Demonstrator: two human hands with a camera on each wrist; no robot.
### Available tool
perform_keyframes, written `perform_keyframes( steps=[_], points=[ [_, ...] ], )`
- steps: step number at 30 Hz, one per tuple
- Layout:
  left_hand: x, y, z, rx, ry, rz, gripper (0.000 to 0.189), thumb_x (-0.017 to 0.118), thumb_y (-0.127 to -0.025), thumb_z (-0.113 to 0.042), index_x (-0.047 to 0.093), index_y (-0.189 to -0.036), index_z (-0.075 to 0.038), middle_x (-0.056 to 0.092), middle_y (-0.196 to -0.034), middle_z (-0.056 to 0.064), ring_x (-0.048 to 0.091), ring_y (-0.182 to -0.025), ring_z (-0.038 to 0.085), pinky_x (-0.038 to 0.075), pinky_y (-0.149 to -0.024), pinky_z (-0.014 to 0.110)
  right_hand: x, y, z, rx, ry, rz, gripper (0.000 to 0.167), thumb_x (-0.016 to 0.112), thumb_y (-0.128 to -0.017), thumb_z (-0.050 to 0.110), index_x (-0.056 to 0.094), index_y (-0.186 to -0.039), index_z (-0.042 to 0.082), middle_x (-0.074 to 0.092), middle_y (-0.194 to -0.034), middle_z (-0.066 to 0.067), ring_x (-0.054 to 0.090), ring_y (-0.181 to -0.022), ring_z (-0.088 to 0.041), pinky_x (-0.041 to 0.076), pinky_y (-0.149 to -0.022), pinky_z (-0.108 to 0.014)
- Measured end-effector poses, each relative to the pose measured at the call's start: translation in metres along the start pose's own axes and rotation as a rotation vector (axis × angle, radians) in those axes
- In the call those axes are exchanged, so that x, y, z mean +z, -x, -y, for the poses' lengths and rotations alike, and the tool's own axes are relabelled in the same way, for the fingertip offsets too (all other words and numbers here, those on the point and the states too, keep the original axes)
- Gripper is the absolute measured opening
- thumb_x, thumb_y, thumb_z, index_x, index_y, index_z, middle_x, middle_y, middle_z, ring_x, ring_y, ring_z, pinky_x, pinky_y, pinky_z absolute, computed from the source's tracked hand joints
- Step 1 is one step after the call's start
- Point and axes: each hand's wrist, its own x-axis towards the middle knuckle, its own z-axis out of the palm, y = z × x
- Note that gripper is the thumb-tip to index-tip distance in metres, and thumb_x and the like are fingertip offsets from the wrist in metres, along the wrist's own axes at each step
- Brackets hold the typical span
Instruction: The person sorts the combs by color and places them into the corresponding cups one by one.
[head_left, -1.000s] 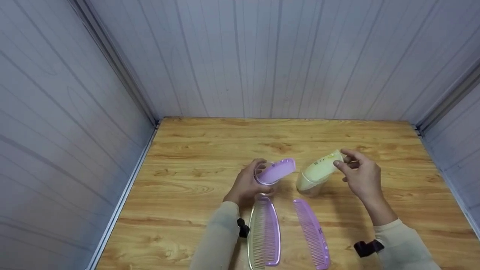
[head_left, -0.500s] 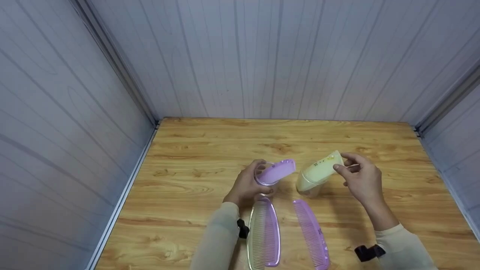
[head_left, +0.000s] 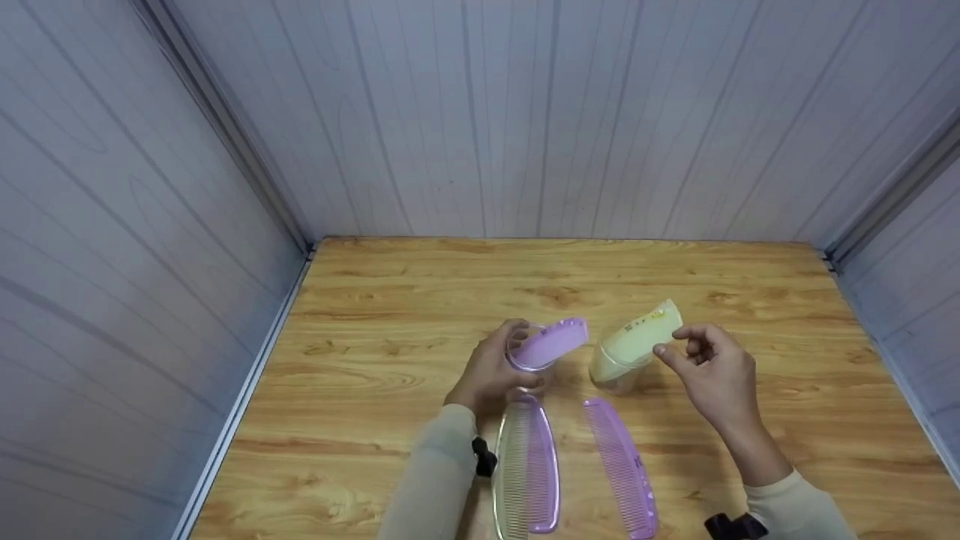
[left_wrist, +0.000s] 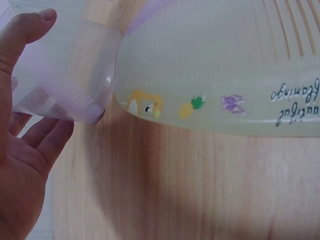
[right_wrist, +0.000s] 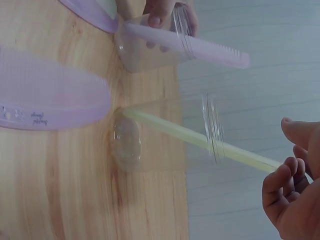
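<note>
My left hand (head_left: 495,366) grips a clear plastic jar (left_wrist: 65,65), fingers and thumb round its side. A purple comb (head_left: 553,343) leans inside that jar, its top sticking out past the rim. To its right a second clear jar (right_wrist: 165,112) stands on the table with a pale yellow comb (head_left: 641,337) tilted in it. My right hand (head_left: 716,375) is at the upper end of the yellow comb. In the right wrist view its thumb stands well away from the comb, while the loosely bent fingers (right_wrist: 277,185) lie right by the comb's tip.
In front of the jars, a pale yellow-green comb (head_left: 511,472) lies partly over a purple comb (head_left: 546,480). Another purple comb (head_left: 621,469) lies to their right. Panelled walls (head_left: 480,120) border the wooden table (head_left: 375,300) at the back and both sides.
My right hand has slid down a little along the yellow comb's end, toward me, and its hold has loosened. The yellow comb still leans in its jar. My left hand has stayed put.
</note>
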Motion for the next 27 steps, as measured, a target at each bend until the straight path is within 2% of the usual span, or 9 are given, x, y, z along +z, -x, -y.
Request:
perform_keyframes(
  steps=[8,13,19,27],
  points=[
    [0.000,0.001,0.000,-0.007,-0.007,0.001,0.093,0.095,-0.065,-0.019,0.050,-0.145,-0.031,0.061,-0.142,0.000,0.059,-0.128,0.022,0.049,-0.108,0.039,0.017,0.013,0.007,-0.046,-0.030,0.072,0.027,0.087,-0.083,0.019,0.072,-0.102,0.008,0.062,-0.083,-0.003,0.060,-0.071,-0.010,0.050,-0.064,-0.016],
    [0.000,0.001,0.001,-0.003,-0.003,0.002,0.094,0.095,-0.066,-0.020,0.048,-0.146,-0.032,0.061,-0.142,0.000,0.058,-0.131,0.021,0.048,-0.110,0.039,0.029,0.021,0.011,-0.049,-0.020,0.132,0.031,0.087,-0.083,0.024,0.075,-0.107,0.010,0.069,-0.090,0.000,0.066,-0.076,-0.009,0.054,-0.068,-0.021],
    [0.000,0.001,0.000,-0.010,-0.002,0.006,0.093,0.095,-0.066,-0.020,0.048,-0.145,-0.034,0.061,-0.141,-0.002,0.057,-0.131,0.017,0.048,-0.109,0.036,0.041,0.028,0.015,-0.061,-0.043,0.192,0.032,0.086,-0.084,0.027,0.076,-0.109,0.011,0.073,-0.099,-0.005,0.070,-0.081,-0.012,0.057,-0.072,-0.022],
    [-0.001,0.002,0.001,-0.009,0.010,0.005,0.093,0.095,-0.066,-0.018,0.049,-0.145,-0.035,0.061,-0.141,-0.002,0.057,-0.131,0.019,0.048,-0.109,0.039,0.057,0.034,0.015,-0.073,-0.076,0.237,0.028,0.087,-0.082,0.018,0.077,-0.108,0.014,0.075,-0.104,-0.005,0.072,-0.081,-0.012,0.058,-0.070,-0.022]
  ],
)
